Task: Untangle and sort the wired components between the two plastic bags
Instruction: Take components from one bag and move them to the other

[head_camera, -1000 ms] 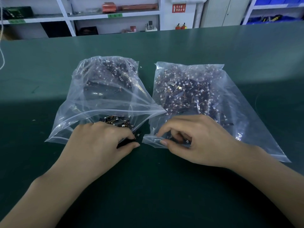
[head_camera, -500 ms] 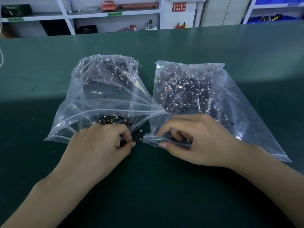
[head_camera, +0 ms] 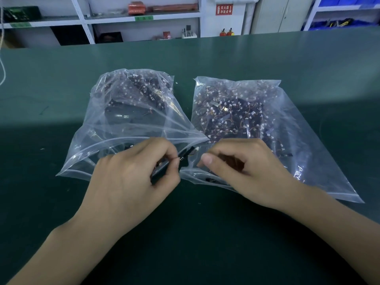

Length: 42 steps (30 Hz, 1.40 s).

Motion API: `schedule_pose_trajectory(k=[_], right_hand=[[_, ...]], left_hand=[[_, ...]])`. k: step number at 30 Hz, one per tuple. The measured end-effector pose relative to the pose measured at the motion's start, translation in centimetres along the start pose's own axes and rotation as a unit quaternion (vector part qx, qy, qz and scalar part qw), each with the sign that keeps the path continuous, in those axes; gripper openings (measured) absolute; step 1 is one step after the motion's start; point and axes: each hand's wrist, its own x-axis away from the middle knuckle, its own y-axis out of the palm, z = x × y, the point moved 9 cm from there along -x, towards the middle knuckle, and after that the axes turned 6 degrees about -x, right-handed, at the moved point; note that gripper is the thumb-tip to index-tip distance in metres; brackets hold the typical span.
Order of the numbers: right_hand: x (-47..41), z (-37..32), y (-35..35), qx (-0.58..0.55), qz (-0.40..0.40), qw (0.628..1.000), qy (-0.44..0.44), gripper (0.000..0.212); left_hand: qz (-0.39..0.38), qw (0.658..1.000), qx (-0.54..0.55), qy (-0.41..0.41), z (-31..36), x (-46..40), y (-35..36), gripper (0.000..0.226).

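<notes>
Two clear plastic bags lie side by side on the green table, both filled with small dark wired components with white connectors. My left hand [head_camera: 133, 173] is at the mouth of the left bag [head_camera: 98, 128], fingers curled, pinching a dark wired component [head_camera: 186, 154] between thumb and forefinger. At the mouth of the right bag [head_camera: 304, 128] my right hand [head_camera: 242, 169] has its fingers curled into the opening on components there, thumb pointing left. What the right fingers hold is mostly hidden.
The green table [head_camera: 205, 58] stretches far back and to both sides. White shelving [head_camera: 144, 17] with boxes and tools stands behind it. A white cord [head_camera: 3, 64] hangs at the far left edge.
My left hand has lifted slightly and moved right, drawing a dark component out of the left bag's mouth. My right hand has stayed at the right bag's opening, thumb raised a little.
</notes>
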Motion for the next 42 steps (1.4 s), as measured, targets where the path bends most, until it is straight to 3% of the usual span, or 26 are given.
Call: schedule_pose_trajectory(k=[4,12,17,28,42], right_hand=[[0.3,0.4,0.5,-0.127,-0.001,0.99,0.061,0.036],[0.2,0.3,1.0,-0.255,-0.014,0.962,0.091,0.034],[0.3,0.5,1.1,-0.247,-0.004,0.965,0.085,0.03],[0.4,0.8,0.9,-0.221,0.02,0.973,0.058,0.018],[0.4,0.5,0.7,-0.159,0.018,0.986,0.046,0.017]], left_hand=[[0.031,0.998,0.017,0.053,1.3,0.3,-0.3,0.012],[0.035,0.996,0.062,0.047,0.6,0.5,0.3,0.008],[0.026,0.995,0.075,0.062,1.0,0.5,0.5,0.005],[0.0,0.992,0.126,-0.006,0.1,0.5,1.4,0.011],[-0.019,0.989,0.149,-0.012,0.1,0.6,2.0,0.012]])
